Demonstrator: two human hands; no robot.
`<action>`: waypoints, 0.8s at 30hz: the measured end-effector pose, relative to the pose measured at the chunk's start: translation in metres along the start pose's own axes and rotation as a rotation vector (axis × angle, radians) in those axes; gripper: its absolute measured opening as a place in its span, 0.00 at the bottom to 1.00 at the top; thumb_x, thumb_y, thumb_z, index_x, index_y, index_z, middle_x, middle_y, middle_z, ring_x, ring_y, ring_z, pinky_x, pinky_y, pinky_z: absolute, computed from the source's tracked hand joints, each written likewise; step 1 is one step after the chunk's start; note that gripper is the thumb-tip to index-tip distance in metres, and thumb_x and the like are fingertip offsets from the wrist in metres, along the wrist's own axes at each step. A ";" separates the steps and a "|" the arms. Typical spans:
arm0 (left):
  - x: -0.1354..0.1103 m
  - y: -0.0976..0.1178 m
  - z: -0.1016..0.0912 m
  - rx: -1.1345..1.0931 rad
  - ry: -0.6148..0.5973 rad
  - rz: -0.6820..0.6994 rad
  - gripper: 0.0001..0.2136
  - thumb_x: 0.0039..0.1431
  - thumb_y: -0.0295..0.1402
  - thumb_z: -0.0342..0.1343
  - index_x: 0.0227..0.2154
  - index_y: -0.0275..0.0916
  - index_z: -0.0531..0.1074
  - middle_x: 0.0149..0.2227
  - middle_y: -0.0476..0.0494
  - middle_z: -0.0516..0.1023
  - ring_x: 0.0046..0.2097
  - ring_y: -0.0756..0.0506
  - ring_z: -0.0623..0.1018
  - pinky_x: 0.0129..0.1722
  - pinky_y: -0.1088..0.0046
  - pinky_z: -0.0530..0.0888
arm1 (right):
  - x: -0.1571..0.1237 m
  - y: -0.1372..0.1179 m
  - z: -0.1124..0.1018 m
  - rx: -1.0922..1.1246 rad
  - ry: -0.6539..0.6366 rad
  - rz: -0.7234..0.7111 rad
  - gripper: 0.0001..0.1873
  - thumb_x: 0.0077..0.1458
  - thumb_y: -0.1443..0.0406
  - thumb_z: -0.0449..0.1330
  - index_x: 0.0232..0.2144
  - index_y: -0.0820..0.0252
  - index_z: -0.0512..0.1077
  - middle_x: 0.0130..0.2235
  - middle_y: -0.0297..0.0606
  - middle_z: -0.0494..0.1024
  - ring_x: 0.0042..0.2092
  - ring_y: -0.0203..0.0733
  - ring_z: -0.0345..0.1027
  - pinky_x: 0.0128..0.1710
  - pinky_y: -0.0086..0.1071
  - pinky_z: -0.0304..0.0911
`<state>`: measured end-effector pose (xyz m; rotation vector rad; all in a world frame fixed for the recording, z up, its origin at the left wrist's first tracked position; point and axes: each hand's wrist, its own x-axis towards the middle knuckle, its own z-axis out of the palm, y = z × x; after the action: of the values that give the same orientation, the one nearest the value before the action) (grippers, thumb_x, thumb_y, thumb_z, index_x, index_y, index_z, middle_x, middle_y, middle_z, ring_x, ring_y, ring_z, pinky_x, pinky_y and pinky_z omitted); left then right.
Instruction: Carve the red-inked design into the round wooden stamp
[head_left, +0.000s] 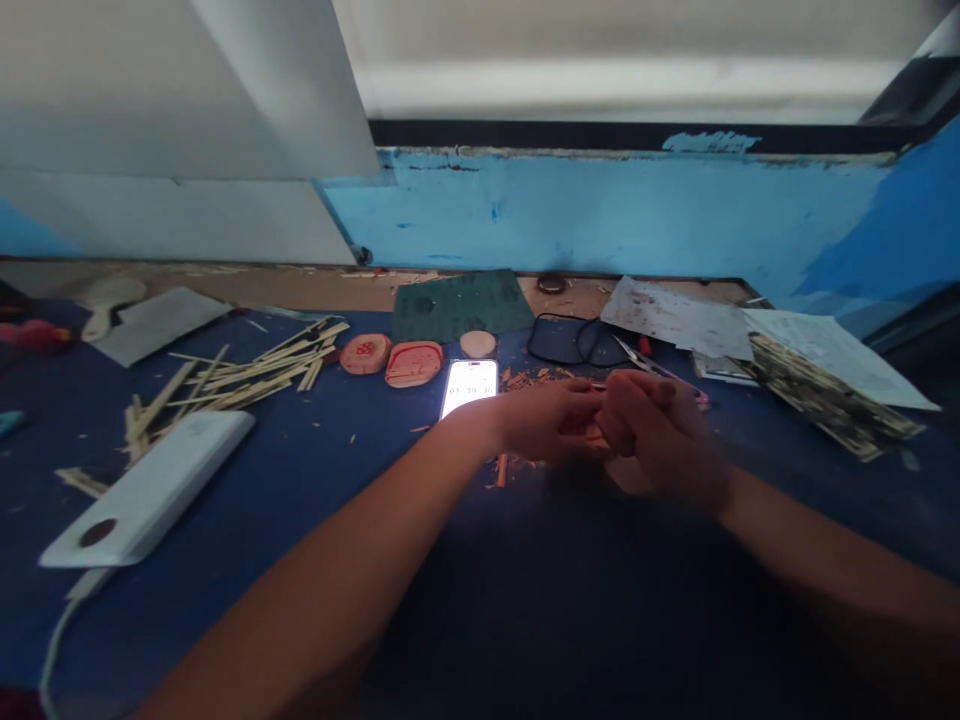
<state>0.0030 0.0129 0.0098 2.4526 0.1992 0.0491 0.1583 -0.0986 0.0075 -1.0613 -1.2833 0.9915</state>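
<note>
Shavings (502,472), thin reddish-brown wood, curled and splintered, loose on dark blue tabletop (322,520); beside and beyond the left hand (551,415), the nearer hand; no shared long axis. Left hand: fingers partly curled, touching or nearly touching the right hand (664,430), which is folded into a fist; contents of either hidden, cannot be told. Outward: white-lit rectangular phone (472,383), partly behind the left wrist; smooth pale round disc (478,344); rounded, red-marked wooden block (414,363); flat dark green sheet (457,308); slender pale wooden sticks (247,375), heaped.
</note>
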 end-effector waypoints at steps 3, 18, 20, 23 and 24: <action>0.000 0.001 0.000 0.001 -0.002 -0.012 0.13 0.68 0.40 0.59 0.49 0.39 0.76 0.60 0.40 0.73 0.52 0.44 0.77 0.51 0.71 0.72 | 0.001 0.001 -0.001 -0.019 -0.012 0.019 0.27 0.71 0.52 0.58 0.21 0.56 0.62 0.18 0.27 0.58 0.19 0.32 0.50 0.19 0.33 0.43; -0.003 0.003 0.021 0.205 0.224 -0.180 0.36 0.59 0.58 0.63 0.64 0.43 0.69 0.60 0.32 0.69 0.59 0.32 0.73 0.59 0.53 0.72 | 0.003 -0.002 -0.017 0.009 0.117 -0.006 0.28 0.70 0.54 0.60 0.20 0.56 0.58 0.18 0.27 0.54 0.19 0.33 0.47 0.20 0.35 0.41; -0.006 0.003 0.020 0.188 0.211 -0.156 0.38 0.60 0.58 0.61 0.68 0.46 0.66 0.64 0.32 0.66 0.62 0.32 0.72 0.61 0.53 0.71 | 0.003 -0.006 -0.018 0.004 0.121 0.008 0.29 0.70 0.55 0.60 0.19 0.56 0.58 0.18 0.28 0.54 0.19 0.33 0.47 0.20 0.36 0.40; -0.009 0.002 0.017 0.169 0.194 -0.117 0.35 0.63 0.57 0.59 0.69 0.48 0.65 0.63 0.35 0.67 0.62 0.34 0.72 0.62 0.55 0.70 | 0.003 -0.012 -0.017 0.039 0.161 -0.013 0.30 0.69 0.56 0.62 0.18 0.55 0.57 0.18 0.28 0.52 0.18 0.33 0.46 0.19 0.37 0.40; -0.009 0.001 0.017 0.169 0.187 -0.115 0.34 0.63 0.56 0.59 0.68 0.48 0.66 0.62 0.36 0.69 0.61 0.34 0.73 0.61 0.55 0.71 | 0.002 -0.014 -0.016 0.051 0.177 -0.028 0.30 0.69 0.56 0.62 0.18 0.55 0.57 0.18 0.28 0.52 0.18 0.33 0.47 0.19 0.37 0.40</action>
<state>-0.0040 0.0000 -0.0027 2.5991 0.4420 0.2197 0.1739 -0.1007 0.0212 -1.0646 -1.1202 0.8844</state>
